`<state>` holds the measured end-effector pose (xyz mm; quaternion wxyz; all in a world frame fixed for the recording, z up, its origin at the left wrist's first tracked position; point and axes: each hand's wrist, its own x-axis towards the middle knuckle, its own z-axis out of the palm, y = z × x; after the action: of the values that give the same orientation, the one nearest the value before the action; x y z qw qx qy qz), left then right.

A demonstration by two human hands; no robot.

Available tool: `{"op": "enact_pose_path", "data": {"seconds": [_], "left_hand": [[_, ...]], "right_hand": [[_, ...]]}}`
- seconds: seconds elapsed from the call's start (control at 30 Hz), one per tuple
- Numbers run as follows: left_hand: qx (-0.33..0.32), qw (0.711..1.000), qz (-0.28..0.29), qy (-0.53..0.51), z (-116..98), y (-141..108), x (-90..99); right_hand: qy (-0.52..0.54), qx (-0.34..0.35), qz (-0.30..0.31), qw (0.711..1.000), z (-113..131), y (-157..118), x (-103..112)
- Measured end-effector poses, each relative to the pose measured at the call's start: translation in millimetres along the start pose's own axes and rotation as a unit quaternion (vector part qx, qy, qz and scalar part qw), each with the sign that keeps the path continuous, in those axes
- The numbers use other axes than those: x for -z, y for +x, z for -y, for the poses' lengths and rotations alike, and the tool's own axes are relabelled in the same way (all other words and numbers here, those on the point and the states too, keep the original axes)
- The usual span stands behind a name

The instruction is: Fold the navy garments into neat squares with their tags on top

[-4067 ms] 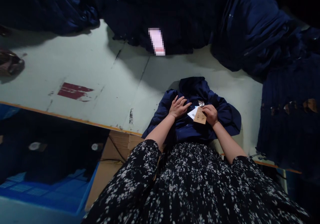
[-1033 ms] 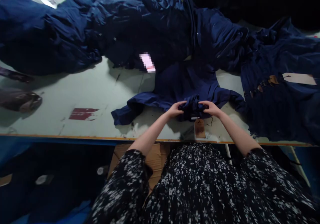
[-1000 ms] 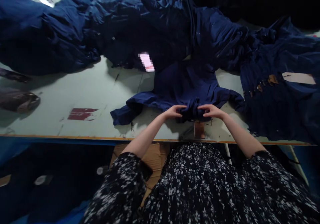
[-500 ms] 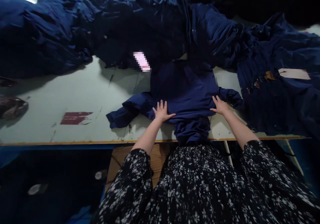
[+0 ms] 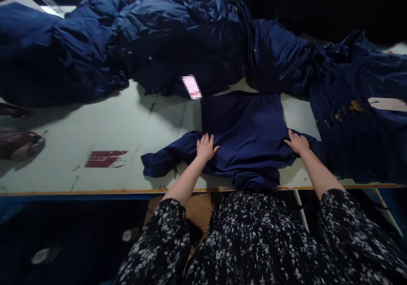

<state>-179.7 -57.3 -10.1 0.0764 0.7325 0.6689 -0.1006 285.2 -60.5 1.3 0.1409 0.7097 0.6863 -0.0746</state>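
A navy blue long-sleeved garment (image 5: 246,128) lies spread on the pale table (image 5: 73,128) in front of me. One sleeve stretches out to the left, the other to the right, and its near end is bunched at the table edge by my waist. My left hand (image 5: 206,148) rests flat on the cloth where the left sleeve joins the body, fingers apart. On the opposite side my right hand (image 5: 297,142) lies on the right sleeve's upper part, thumb and fingers spread. Neither hand grips the cloth.
A long heap of dark blue garments (image 5: 178,35) runs along the back. More navy clothing with a pale tag (image 5: 388,103) lies at right. A blurred pinkish card (image 5: 192,87) sits by the heap. Dark shiny bundles (image 5: 20,145) are at far left. Cardboard (image 5: 200,211) shows below the table.
My hands have moved farther apart, the right one outward. The garment's body lies wider and smoother, with less cloth bunched at the near edge. The whole view has shifted slightly.
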Motion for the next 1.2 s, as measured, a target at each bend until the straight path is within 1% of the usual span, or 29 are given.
{"op": "enact_pose_path", "data": {"seconds": [0.07,0.1,0.17,0.2,0.27,0.3,0.37,0.43,0.47,0.53,0.6,0.67,0.73,0.77,0.8,0.87,0.93,1.0,1.13,1.2], "left_hand": [[-0.021,1.000,0.004,0.008,3.1,-15.6,-4.4],[-0.029,0.999,0.014,0.006,4.9,-20.4,-3.8],[-0.044,0.998,0.051,-0.008,10.6,-18.7,3.4],[-0.051,0.996,0.068,-0.018,14.7,-11.4,9.5],[-0.059,0.994,0.078,-0.041,25.2,13.6,23.9],[-0.059,0.995,0.066,-0.052,31.2,29.4,31.1],[-0.047,0.997,0.014,-0.066,43.3,63.0,43.3],[-0.025,0.996,-0.041,-0.071,53.4,95.5,51.4],[-0.014,0.995,-0.062,-0.071,57.3,111.0,53.9],[0.004,0.994,-0.085,-0.070,62.3,141.0,56.9],[0.019,0.994,-0.085,-0.066,64.7,169.8,58.6],[0.022,0.996,-0.059,-0.062,66.2,195.5,60.9],[0.005,0.998,-0.026,-0.054,68.3,214.3,64.2],[-0.010,0.999,-0.015,-0.047,69.9,219.8,66.3],[-0.031,0.999,-0.008,-0.036,71.8,222.3,68.5],[-0.090,0.996,0.000,-0.011,76.6,218.1,73.0],[-0.158,0.987,0.012,0.005,82.0,203.7,77.8],[-0.208,0.978,0.028,0.010,88.1,183.8,83.2],[-0.252,0.965,0.066,-0.011,100.1,147.9,95.5],[-0.283,0.955,0.085,-0.022,104.4,136.5,101.9]], "right_hand": [[-0.003,-0.049,0.037,0.998,-6.7,-9.1,-3.2],[-0.005,-0.076,0.050,0.996,-9.5,-11.3,-1.5],[-0.009,-0.116,0.056,0.992,-13.6,-7.5,8.1],[-0.009,-0.124,0.046,0.991,-15.0,-0.9,15.0],[0.001,-0.126,0.008,0.992,-16.4,20.7,30.1],[0.011,-0.122,-0.011,0.992,-16.3,34.6,37.2],[0.036,-0.105,-0.041,0.993,-14.4,65.5,49.5],[0.056,-0.073,-0.055,0.994,-10.8,97.2,58.6],[0.065,-0.052,-0.058,0.995,-8.8,112.8,62.0],[0.077,-0.009,-0.062,0.995,-5.0,143.0,67.1],[0.078,0.032,-0.065,0.994,-1.5,172.7,70.2],[0.070,0.074,-0.069,0.992,1.5,201.5,72.1],[0.055,0.116,-0.065,0.990,3.6,227.3,73.6],[0.045,0.134,-0.059,0.988,4.0,238.3,74.3],[0.034,0.153,-0.052,0.986,3.7,247.7,75.1],[0.008,0.200,-0.034,0.979,0.5,261.4,77.0],[-0.021,0.262,-0.015,0.965,-6.7,268.6,79.4],[-0.048,0.330,0.000,0.943,-16.8,270.8,82.5],[-0.045,0.449,-0.003,0.892,-37.9,267.4,92.8],[-0.052,0.478,-0.009,0.877,-45.2,264.0,101.8]]}}
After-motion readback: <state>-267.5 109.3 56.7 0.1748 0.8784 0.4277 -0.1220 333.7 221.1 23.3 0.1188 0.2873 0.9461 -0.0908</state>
